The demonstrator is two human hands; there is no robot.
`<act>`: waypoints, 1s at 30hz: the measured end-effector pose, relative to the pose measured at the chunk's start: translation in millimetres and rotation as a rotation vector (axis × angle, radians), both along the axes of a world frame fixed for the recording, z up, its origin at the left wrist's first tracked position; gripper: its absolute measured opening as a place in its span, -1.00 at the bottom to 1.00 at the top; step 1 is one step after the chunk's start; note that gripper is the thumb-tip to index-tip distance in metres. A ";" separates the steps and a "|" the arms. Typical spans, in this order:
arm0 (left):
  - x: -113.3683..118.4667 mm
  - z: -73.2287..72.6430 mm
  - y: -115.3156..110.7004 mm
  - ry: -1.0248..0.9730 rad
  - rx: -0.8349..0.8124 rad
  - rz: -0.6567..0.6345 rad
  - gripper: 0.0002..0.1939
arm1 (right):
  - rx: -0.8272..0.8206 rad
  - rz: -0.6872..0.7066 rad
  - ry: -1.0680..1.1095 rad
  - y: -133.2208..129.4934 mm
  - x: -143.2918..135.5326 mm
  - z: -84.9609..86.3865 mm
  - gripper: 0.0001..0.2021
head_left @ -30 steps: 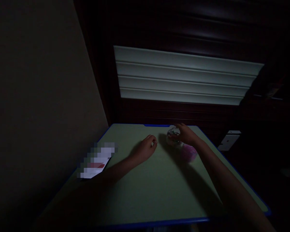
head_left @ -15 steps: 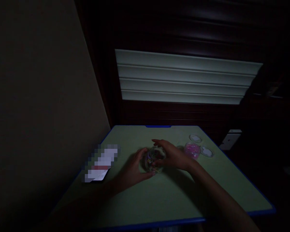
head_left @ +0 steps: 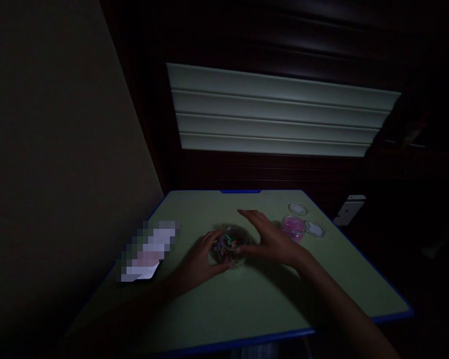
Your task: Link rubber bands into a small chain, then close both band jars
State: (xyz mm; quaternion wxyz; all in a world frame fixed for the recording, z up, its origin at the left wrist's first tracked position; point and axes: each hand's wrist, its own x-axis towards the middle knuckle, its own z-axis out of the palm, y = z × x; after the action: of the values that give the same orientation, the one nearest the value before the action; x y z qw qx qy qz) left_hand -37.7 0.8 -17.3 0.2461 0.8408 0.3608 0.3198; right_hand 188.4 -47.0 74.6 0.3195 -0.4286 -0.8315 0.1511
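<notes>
A clear round jar (head_left: 233, 242) of small, colourful, looped pieces stands near the middle of the table; the dim light hides what kind they are. My left hand (head_left: 200, 262) is curved around its left side, fingers and thumb gripping the wall. At the jar's right, my right hand (head_left: 271, 239) is spread, with its thumb by the rim and its fingers raised clear of the jar. Farther right sits a second clear jar (head_left: 294, 227) filled with pink pieces. Two round clear lids (head_left: 298, 209) with white labels lie beside it.
The pale green table (head_left: 224, 309) has a blue edge. A phone-like flat object (head_left: 149, 254), its face pixelated, lies at the left. A white box (head_left: 348, 212) stands past the right edge. Beyond the table is a dark panelled front with pale slats (head_left: 280, 114).
My right hand has opened off the top of the jar, so the colourful pieces inside now show more. My left hand keeps its grip. The whole view has shifted slightly.
</notes>
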 end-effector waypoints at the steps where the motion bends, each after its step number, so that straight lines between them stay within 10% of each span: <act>1: 0.1 1.1 -0.3 0.001 0.001 -0.007 -0.27 | 0.021 -0.053 -0.014 -3.4 11.7 2.9 -0.22; 11: 1.7 -0.3 0.4 0.004 0.000 0.035 -0.29 | -0.002 -0.507 -0.135 -16.8 118.7 -43.3 -0.09; 30: -0.9 3.4 10.6 0.016 0.042 0.151 -0.35 | -0.078 -0.465 0.090 -12.0 98.0 -55.4 -0.33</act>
State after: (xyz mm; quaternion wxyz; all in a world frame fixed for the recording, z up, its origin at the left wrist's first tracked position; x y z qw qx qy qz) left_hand -38.6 11.4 -13.9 0.2008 0.8186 0.4185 0.3382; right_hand 286.4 -59.0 19.2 0.3655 -0.6135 -0.6888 0.1245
